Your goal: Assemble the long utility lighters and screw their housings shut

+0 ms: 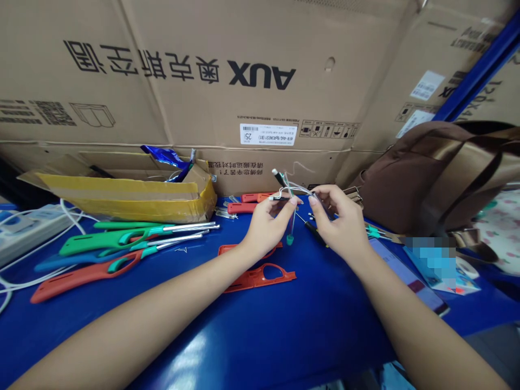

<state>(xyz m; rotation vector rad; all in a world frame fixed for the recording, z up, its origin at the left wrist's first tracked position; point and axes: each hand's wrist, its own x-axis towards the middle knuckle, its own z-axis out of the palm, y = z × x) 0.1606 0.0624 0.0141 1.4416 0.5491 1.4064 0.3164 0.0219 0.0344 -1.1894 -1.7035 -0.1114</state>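
Observation:
Above the blue table, my left hand is closed, thumb and fingers pinching a bundle of thin wires with small black-and-white pieces. A thin rod with a teal tip hangs down beside its thumb. My right hand is closed too, pinching the other end of the wires; its fingertips partly hide what is there. Below my left hand lies an orange-red lighter shell half, hollow side up, with another similar red shell part behind it, partly covered by my wrist. A dark-handled screwdriver lies beneath my right hand.
Assembled long-nosed lighters lie at left beside a taped cardboard box and a white power strip. Red pieces lie behind my hands. At right are a phone, a blue packet and a brown bag. Cardboard walls the back.

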